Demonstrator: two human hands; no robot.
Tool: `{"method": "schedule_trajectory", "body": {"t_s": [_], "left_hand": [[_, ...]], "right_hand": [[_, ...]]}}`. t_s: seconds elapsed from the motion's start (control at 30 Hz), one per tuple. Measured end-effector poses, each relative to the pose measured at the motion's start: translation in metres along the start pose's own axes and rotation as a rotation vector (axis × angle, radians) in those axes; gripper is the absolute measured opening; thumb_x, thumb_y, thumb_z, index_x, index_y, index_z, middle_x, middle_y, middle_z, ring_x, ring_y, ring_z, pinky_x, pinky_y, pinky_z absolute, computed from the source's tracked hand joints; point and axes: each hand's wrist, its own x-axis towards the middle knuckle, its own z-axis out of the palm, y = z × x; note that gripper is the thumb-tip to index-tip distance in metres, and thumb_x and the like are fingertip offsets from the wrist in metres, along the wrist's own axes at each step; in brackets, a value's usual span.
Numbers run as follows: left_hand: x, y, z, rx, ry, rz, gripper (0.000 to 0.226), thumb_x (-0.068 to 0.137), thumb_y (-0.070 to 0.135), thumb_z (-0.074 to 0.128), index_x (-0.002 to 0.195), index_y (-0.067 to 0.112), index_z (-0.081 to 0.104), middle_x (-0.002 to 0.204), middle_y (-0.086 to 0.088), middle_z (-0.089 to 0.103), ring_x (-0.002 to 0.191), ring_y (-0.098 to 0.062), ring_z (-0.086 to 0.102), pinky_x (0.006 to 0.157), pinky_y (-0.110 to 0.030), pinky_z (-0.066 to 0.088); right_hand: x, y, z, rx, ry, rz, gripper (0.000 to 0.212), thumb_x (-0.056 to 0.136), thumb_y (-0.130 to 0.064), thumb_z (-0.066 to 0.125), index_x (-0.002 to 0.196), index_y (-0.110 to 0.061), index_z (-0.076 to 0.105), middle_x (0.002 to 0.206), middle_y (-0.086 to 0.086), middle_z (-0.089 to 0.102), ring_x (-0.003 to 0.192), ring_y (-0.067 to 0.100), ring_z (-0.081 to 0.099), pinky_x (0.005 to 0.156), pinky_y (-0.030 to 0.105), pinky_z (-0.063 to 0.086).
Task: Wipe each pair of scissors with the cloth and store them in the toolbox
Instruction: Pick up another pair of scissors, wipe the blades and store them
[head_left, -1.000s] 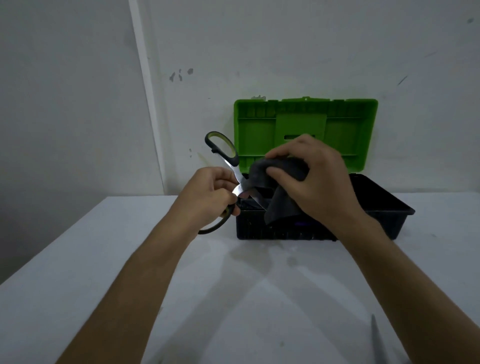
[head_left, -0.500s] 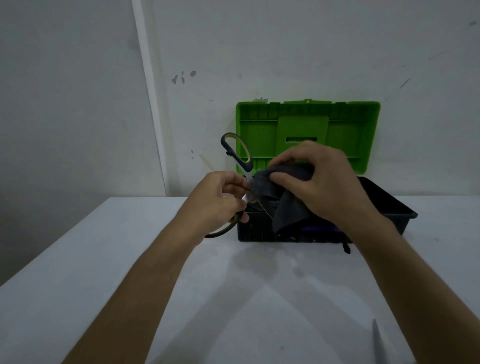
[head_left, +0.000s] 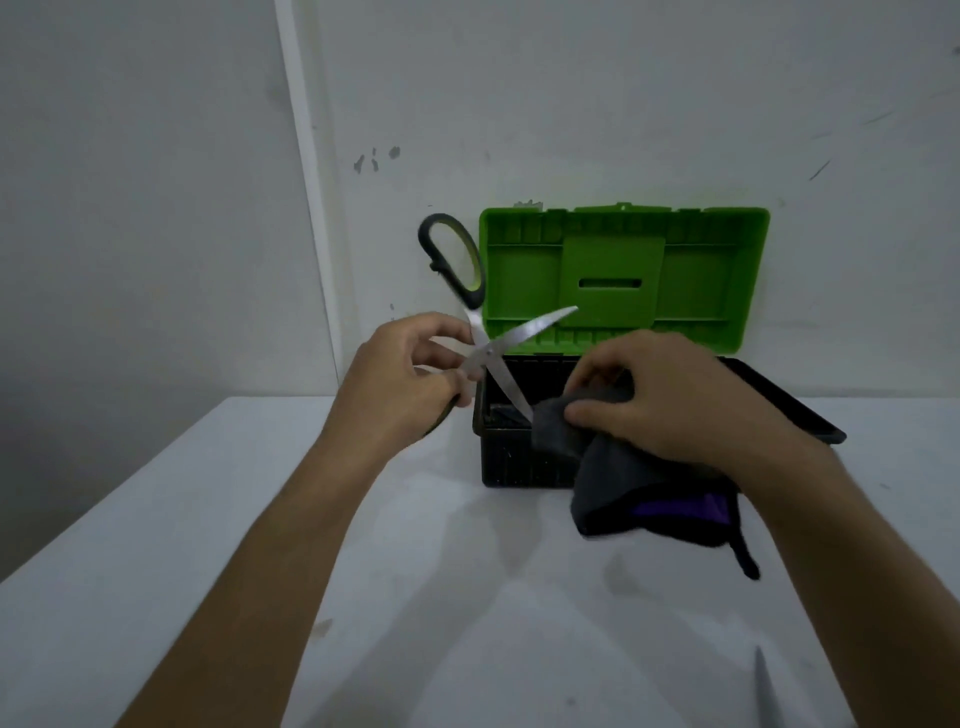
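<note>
My left hand (head_left: 402, 387) grips the lower handle of a pair of black-and-green scissors (head_left: 488, 353), held up with the blades spread wide. One blade points up right across the green lid; the other slants down into the dark grey cloth (head_left: 608, 467). My right hand (head_left: 670, 400) pinches that cloth around the lower blade's tip. Behind them stands the toolbox (head_left: 789, 410), black base, with its green lid (head_left: 623, 275) upright against the wall.
The white table (head_left: 260, 519) runs to a wall right behind the toolbox. A thin grey blade tip (head_left: 761, 686) pokes in at the bottom edge, right of centre. The cloth shows a purple lining and a dangling loop.
The scissors have opened wide and one blade is now bare. My right hand has slid the cloth down and right along the other blade to its tip.
</note>
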Motion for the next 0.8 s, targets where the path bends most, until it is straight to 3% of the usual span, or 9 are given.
{"method": "schedule_trajectory", "body": {"t_s": [0.1, 0.23, 0.33, 0.37, 0.43, 0.5, 0.63, 0.7, 0.8], "left_hand": [[0.000, -0.003, -0.003, 0.023, 0.038, 0.033, 0.033, 0.085, -0.001, 0.065, 0.099, 0.029, 0.064, 0.080, 0.006, 0.077, 0.075, -0.011, 0.073, 0.067, -0.030, 0.054], [-0.001, -0.015, 0.010, -0.054, -0.109, -0.037, 0.033, 0.084, -0.006, 0.065, 0.098, 0.024, 0.068, 0.084, 0.000, 0.078, 0.087, -0.020, 0.072, 0.083, -0.040, 0.055], [0.001, -0.029, 0.017, -0.022, -0.119, -0.017, 0.031, 0.084, -0.003, 0.066, 0.094, 0.026, 0.070, 0.084, -0.002, 0.077, 0.087, -0.016, 0.072, 0.081, -0.038, 0.053], [0.002, -0.032, 0.018, -0.012, -0.108, -0.011, 0.030, 0.085, -0.002, 0.066, 0.094, 0.027, 0.070, 0.085, -0.002, 0.077, 0.087, -0.016, 0.072, 0.078, -0.033, 0.053], [0.006, -0.034, 0.018, 0.014, -0.068, 0.008, 0.029, 0.086, 0.000, 0.067, 0.094, 0.028, 0.070, 0.085, 0.000, 0.076, 0.085, -0.016, 0.071, 0.077, -0.027, 0.052], [0.007, -0.035, 0.018, 0.061, -0.019, 0.040, 0.030, 0.086, 0.002, 0.068, 0.092, 0.030, 0.070, 0.084, 0.003, 0.076, 0.083, -0.014, 0.071, 0.077, -0.024, 0.053], [0.006, -0.037, 0.022, 0.203, 0.059, 0.126, 0.031, 0.085, 0.001, 0.067, 0.093, 0.031, 0.072, 0.085, 0.008, 0.074, 0.081, -0.006, 0.068, 0.072, -0.015, 0.050], [0.005, -0.040, 0.023, 0.284, 0.075, 0.168, 0.032, 0.083, 0.001, 0.068, 0.093, 0.031, 0.073, 0.084, 0.010, 0.073, 0.082, -0.006, 0.068, 0.076, -0.023, 0.055], [0.004, -0.040, 0.027, 0.330, 0.093, 0.196, 0.027, 0.080, 0.003, 0.071, 0.087, 0.029, 0.070, 0.083, 0.010, 0.072, 0.080, -0.008, 0.068, 0.077, -0.030, 0.057]], "right_hand": [[-0.001, -0.010, 0.018, 0.028, -0.212, -0.039, 0.012, 0.078, -0.047, 0.077, 0.088, -0.042, 0.072, 0.090, -0.022, 0.068, 0.086, -0.003, 0.062, 0.081, 0.027, 0.053], [0.005, -0.012, 0.055, 0.217, -0.432, -0.117, 0.016, 0.079, -0.042, 0.079, 0.092, -0.034, 0.076, 0.091, -0.018, 0.074, 0.086, -0.001, 0.067, 0.084, 0.033, 0.056], [0.005, -0.003, 0.069, 0.292, -0.614, -0.104, 0.019, 0.086, -0.036, 0.075, 0.104, -0.030, 0.076, 0.102, -0.017, 0.074, 0.090, -0.005, 0.066, 0.086, 0.024, 0.052], [0.005, 0.001, 0.068, 0.301, -0.628, -0.087, 0.019, 0.090, -0.035, 0.071, 0.108, -0.030, 0.075, 0.103, -0.018, 0.074, 0.091, -0.006, 0.066, 0.086, 0.022, 0.051], [0.007, 0.005, 0.060, 0.359, -0.572, -0.021, 0.020, 0.098, -0.035, 0.060, 0.109, -0.028, 0.075, 0.100, -0.016, 0.075, 0.092, 0.001, 0.068, 0.087, 0.031, 0.057], [0.007, 0.004, 0.048, 0.514, -0.482, 0.098, 0.036, 0.105, -0.041, 0.044, 0.106, -0.024, 0.076, 0.099, -0.007, 0.077, 0.089, 0.013, 0.071, 0.086, 0.039, 0.059], [0.007, -0.003, 0.035, 0.790, -0.363, 0.253, 0.083, 0.099, -0.066, 0.010, 0.097, -0.017, 0.077, 0.087, 0.008, 0.077, 0.067, 0.020, 0.068, 0.057, 0.028, 0.053], [0.007, -0.006, 0.034, 0.831, -0.385, 0.266, 0.078, 0.098, -0.067, 0.020, 0.096, -0.014, 0.076, 0.080, 0.008, 0.075, 0.058, 0.017, 0.063, 0.050, 0.025, 0.048], [0.006, -0.011, 0.032, 0.868, -0.452, 0.229, 0.043, 0.100, -0.046, 0.050, 0.100, -0.010, 0.074, 0.074, 0.004, 0.070, 0.051, 0.014, 0.056, 0.048, 0.023, 0.046]]}}
